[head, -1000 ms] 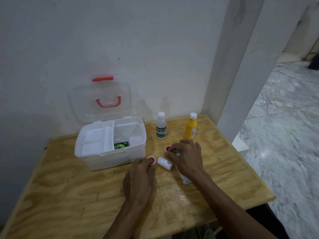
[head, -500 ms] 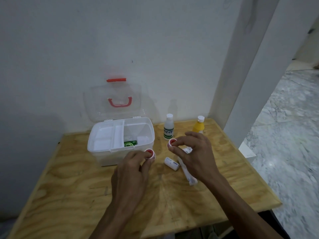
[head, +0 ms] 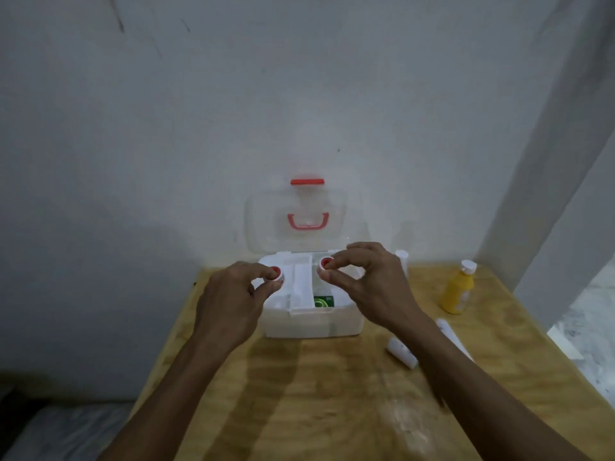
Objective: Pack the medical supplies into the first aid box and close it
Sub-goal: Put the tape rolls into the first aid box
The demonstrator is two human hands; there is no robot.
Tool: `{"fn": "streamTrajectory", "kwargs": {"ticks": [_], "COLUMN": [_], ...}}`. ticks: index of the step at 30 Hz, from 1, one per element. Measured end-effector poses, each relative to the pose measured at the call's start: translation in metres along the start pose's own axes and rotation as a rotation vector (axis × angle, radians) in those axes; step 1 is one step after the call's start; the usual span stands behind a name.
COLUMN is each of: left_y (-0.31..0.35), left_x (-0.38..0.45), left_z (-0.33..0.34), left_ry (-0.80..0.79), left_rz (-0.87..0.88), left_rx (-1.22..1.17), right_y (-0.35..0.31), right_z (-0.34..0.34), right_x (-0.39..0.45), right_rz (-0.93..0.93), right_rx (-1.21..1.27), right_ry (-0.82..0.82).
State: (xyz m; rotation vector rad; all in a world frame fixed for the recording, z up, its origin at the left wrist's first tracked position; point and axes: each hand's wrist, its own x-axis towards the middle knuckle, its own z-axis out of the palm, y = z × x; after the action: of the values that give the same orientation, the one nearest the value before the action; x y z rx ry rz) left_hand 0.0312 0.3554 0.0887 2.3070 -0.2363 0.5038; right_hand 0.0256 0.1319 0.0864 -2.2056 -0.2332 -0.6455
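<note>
The white first aid box (head: pixel 312 326) stands open on the wooden table, its clear lid (head: pixel 307 221) with a red handle leaning against the wall. A green packet (head: pixel 323 301) lies inside. My left hand (head: pixel 229 301) pinches a small red-and-white tape roll (head: pixel 276 273) above the box's left compartment. My right hand (head: pixel 369 287) holds a second red-and-white roll (head: pixel 325 263) above the box's right part. A yellow bottle (head: pixel 457 289), a white roll (head: pixel 401 352) and a white tube (head: pixel 451 334) lie on the table to the right. A white-capped bottle (head: pixel 402 257) shows behind my right hand.
The plywood table (head: pixel 316 404) ends at a wall behind and a white pillar (head: pixel 545 194) at the right. Marble floor (head: pixel 592 334) lies beyond the right edge. The floor drops away at the table's left.
Both hands lifted their rolls off the table and carried them left and back to above the open box. The camera view shifted left, so the box now sits centred.
</note>
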Motion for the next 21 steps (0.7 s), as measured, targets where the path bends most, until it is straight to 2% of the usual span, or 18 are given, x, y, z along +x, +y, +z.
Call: {"fn": "streamTrajectory", "kwargs": {"ticks": [11, 21], "left_y": [-0.027, -0.035], "left_x": [0.052, 0.062], "left_z": [0.016, 0.031], "left_ry": [-0.145, -0.167], "left_rz": [-0.087, -0.125], "left_rx": [0.194, 0.235], "right_y": [0.008, 0.016], "right_z": [0.067, 0.101], "right_x": [0.058, 0.071], "right_rz": [0.076, 0.01], "right_rx": [-0.128, -0.22], "right_ry": [-0.168, -0.231]}}
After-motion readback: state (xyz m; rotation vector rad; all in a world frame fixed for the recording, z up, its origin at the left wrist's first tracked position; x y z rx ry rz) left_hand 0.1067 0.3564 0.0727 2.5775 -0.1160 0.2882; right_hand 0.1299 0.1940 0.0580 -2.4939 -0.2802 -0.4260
